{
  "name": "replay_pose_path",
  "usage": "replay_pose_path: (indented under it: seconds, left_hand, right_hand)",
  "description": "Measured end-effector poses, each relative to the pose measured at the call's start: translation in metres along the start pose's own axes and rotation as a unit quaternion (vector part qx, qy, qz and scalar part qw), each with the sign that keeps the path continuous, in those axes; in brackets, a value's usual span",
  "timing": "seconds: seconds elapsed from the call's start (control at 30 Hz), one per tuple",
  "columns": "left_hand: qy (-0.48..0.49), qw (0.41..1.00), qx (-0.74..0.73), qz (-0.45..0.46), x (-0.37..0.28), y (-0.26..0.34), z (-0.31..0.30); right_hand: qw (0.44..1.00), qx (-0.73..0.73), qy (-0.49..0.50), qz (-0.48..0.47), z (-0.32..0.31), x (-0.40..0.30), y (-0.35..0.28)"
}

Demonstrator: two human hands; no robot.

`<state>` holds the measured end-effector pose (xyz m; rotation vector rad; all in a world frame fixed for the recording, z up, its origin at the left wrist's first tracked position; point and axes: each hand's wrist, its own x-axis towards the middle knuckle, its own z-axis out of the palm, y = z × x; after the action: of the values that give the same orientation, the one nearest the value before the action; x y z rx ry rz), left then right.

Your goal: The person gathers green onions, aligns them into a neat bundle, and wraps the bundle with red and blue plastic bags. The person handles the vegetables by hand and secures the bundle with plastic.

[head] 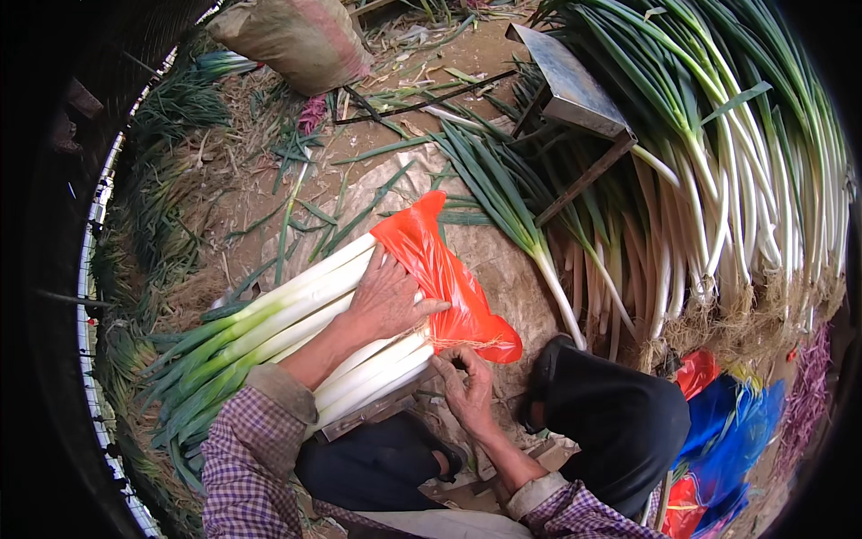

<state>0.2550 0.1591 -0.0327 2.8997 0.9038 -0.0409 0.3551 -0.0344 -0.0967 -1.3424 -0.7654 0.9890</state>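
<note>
A bundle of Welsh onions or leeks (296,323) lies slantwise across a low metal-edged stand (370,411), green leaves to the left. A red plastic bag (444,263) covers its root end. My left hand (384,300) presses flat on the white stalks with fingers spread, its thumb over the bag's edge. At the near side of the bundle, my right hand (466,381) has its thumb and bent forefinger at the bag's lower edge. Thin roots or strands (475,342) show on the bag just above those fingers. The covered root ends are hidden.
A large stack of long onions (727,168) stands at the right, roots down. A metal stool or stand (572,77) leans among them. Blue plastic (731,418) and purple strands (805,397) lie at lower right. A stuffed woven sack (303,44) stands at the back; leaf scraps litter the ground.
</note>
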Motion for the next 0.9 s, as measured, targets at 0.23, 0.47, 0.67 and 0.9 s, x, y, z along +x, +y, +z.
replay_pose_path:
  seconds: [0.23,0.47,0.67,0.9]
  left_hand:
    - [-0.078,0.996,-0.037,-0.025,-0.038,0.01,-0.027]
    - [-0.115,0.991,0.001,0.073,-0.063,0.036,-0.026]
    - [-0.047,0.992,-0.029,0.117,-0.024,0.027,-0.006]
    - [-0.056,0.996,0.034,0.067,-0.028,0.047,-0.008]
  right_hand:
    - [0.999,0.04,0.011,0.03,-0.002,-0.003,0.008]
    - [0.98,0.173,0.013,0.099,0.002,-0.008,0.005]
    - [0.983,0.154,0.021,0.096,0.001,-0.01,0.005]
    - [0.985,0.151,0.021,0.077,0.002,-0.007,0.004]
